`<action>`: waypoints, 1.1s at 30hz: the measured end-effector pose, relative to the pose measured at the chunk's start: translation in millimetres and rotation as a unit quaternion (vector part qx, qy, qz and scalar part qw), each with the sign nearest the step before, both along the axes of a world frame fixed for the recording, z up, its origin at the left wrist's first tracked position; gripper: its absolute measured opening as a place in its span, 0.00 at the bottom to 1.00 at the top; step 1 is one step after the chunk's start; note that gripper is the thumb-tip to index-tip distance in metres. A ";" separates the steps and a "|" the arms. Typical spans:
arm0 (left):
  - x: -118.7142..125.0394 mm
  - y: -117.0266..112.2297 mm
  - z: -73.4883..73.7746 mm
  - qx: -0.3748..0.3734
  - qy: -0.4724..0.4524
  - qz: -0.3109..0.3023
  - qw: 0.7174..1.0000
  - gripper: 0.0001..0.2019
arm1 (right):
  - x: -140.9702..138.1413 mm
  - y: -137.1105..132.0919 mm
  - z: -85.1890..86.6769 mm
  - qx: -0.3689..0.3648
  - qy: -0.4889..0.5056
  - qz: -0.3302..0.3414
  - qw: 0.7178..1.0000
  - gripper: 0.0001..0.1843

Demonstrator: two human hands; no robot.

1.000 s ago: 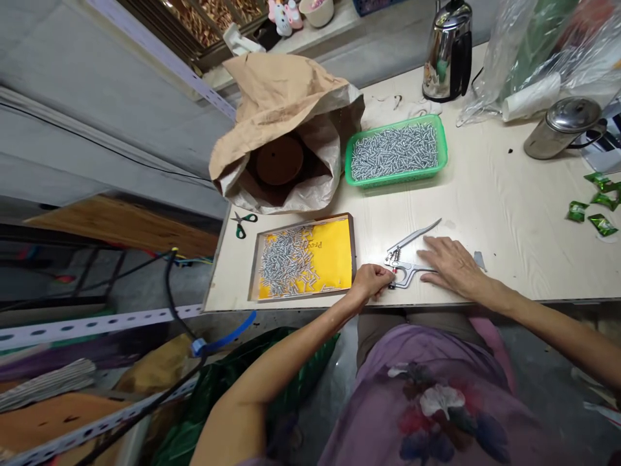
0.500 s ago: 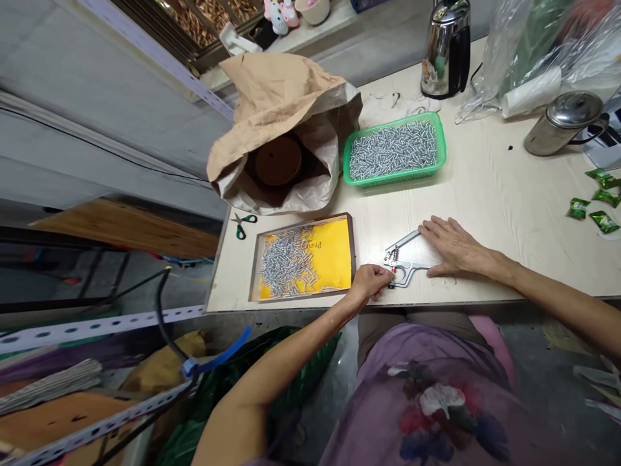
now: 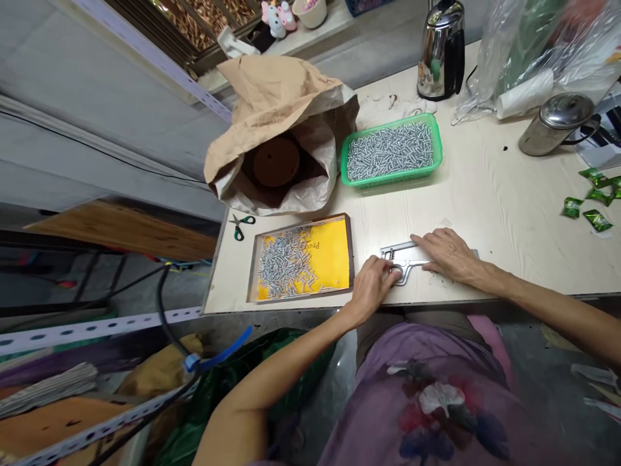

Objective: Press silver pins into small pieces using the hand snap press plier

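Note:
On the table near the front edge lies a silver pistol-shaped metal frame (image 3: 406, 274), with a long upper bar and a small coil spring at its left end. My left hand (image 3: 372, 283) is closed at that left end, its fingertips pinching beside the spring and the loop. What exactly sits between those fingers is too small to make out. My right hand (image 3: 449, 255) wraps over the frame's right part, thumb below and fingers on the upper bar. A grey end of the metal shows beyond that hand.
Left of my hands is a shallow tray (image 3: 350, 254) with a yellow bottom and many small metal springs or pins. Behind stand a green basket (image 3: 391, 181) full of similar pieces and an open paper sack (image 3: 286, 84). Scissors (image 3: 240, 227), a kettle (image 3: 440, 58) and green-wrapped sweets (image 3: 572, 207) lie around.
The upper bar, tilted up before, has swung down nearer the lower part. My right hand has moved slightly and closed over the frame; my left fingers now cover more of its left end.

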State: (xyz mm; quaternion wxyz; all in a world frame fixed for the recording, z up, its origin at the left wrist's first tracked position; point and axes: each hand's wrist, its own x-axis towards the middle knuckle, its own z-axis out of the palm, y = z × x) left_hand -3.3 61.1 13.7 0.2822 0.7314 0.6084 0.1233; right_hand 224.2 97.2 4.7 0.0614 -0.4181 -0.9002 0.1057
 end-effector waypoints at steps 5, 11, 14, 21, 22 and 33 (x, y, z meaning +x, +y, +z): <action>27.5 29.3 -6.4 0.110 0.063 -0.219 0.967 0.28 | -0.3 -2.8 -2.0 -0.016 0.010 -0.016 1.000 0.37; 39.4 50.8 -3.9 0.061 0.144 -0.312 0.937 0.27 | -4.0 -1.7 4.6 -0.025 -0.033 -0.052 0.998 0.27; 39.6 48.5 1.2 0.055 0.168 -0.314 0.933 0.19 | -6.2 -3.8 8.1 -0.006 -0.062 -0.034 0.998 0.17; 44.7 42.0 2.4 0.039 0.193 -0.296 0.935 0.13 | -6.6 -7.3 -7.0 0.006 -0.020 -0.008 1.000 0.11; 45.3 42.7 2.3 0.034 0.193 -0.294 0.935 0.13 | -6.3 -6.8 -9.5 0.002 -0.010 -0.006 1.000 0.12; 40.2 9.7 -34.0 0.157 0.063 -0.214 0.962 0.18 | 14.2 16.7 2.5 -0.013 -0.009 0.002 1.000 0.18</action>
